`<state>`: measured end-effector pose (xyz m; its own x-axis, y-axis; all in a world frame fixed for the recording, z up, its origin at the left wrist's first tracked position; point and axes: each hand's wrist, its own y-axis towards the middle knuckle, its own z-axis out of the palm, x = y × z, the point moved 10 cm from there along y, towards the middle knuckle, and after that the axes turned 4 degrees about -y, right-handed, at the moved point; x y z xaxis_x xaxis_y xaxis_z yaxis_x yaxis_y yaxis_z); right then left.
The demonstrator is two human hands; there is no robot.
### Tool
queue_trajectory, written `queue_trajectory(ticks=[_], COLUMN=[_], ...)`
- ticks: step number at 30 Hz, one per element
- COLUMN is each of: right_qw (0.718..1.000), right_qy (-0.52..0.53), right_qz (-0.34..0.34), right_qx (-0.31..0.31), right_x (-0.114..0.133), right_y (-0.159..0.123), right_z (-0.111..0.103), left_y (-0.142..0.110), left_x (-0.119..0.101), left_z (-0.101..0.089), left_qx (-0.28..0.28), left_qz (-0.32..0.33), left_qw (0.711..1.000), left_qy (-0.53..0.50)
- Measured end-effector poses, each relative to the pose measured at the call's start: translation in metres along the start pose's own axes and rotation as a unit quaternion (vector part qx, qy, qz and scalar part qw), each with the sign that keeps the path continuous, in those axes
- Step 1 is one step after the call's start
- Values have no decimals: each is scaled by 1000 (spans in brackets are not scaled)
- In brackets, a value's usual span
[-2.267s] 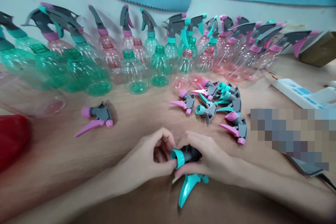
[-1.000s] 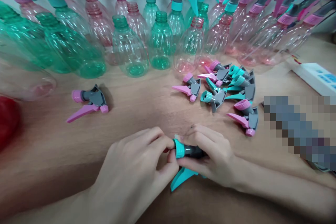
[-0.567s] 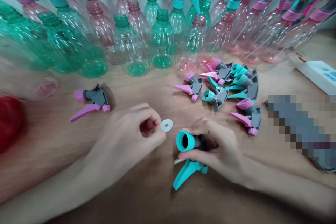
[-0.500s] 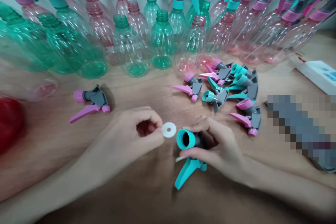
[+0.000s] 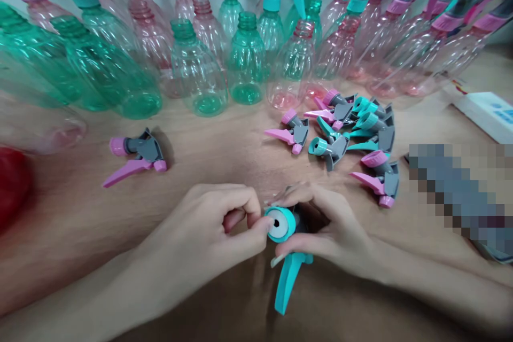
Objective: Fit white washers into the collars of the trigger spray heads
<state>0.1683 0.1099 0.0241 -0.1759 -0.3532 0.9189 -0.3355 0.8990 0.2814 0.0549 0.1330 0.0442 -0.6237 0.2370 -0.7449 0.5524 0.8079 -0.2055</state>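
My right hand grips a teal and grey trigger spray head, its teal collar facing my left hand and its trigger hanging down. A flat white washer with a small centre hole sits at the collar's mouth. My left hand is closed, thumb and forefinger pinched at the washer's near edge. Their tips partly cover that edge, so I cannot tell how deep the washer lies. Left of my hands, a pink and grey spray head lies on the table.
Several loose pink and teal spray heads lie beyond my right hand. Rows of green bottles and pink bottles stand at the back, some with heads fitted. A white box and a pixelated object are at right, something red at left.
My left hand has moved right and slightly down, bringing the washer from beside the collar into its mouth. The held spray head has tilted, its trigger now pointing more steeply down.
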Motion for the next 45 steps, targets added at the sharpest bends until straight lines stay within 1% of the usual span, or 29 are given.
queue_trajectory(ticks=[3,5,7,13,17,20,25,31,35,41,43,45], right_qw=[1000,1000,1000,999,1000,1000,1000,999,999,999,999,998], right_qy=[0,5,11,5,7,6,-3,8,12,4,6,8], right_qz=[1,0,-5,-31,-26,-21,-28,-38,-39,-37,-43,-54], right_qx=[10,11,13,5,-1,-7,-7,9,24,1,-1,1], right_x=[-1,-2,-1,5,4,5,9,12,13,11,11,14], right_y=[-1,-1,-1,-1,-2,-2,-2,-2,-2,-1,-1,-1], right_z=[1,1,1,-1,-1,-1,-1,1,4,0,0,0], left_y=[-4,-7,-8,-4,-4,-6,-11,-18,-22,-17,-15,-13], left_x=[-12,-15,-16,-11,-8,-7,-16,-28,-33,-26,-23,-19], left_z=[-6,-8,-8,-4,-5,-5,-3,-4,3,5,4,5], left_qx=[-43,-59,-59,-26,-39,-56,-62,-78,-60,-50,-50,-50], left_qz=[53,71,77,66,54,55,94,150,180,153,133,101], left_qw=[997,996,995,997,997,997,993,983,978,983,986,991], left_qy=[23,22,13,-31,-39,-18,39,65,86,88,86,79])
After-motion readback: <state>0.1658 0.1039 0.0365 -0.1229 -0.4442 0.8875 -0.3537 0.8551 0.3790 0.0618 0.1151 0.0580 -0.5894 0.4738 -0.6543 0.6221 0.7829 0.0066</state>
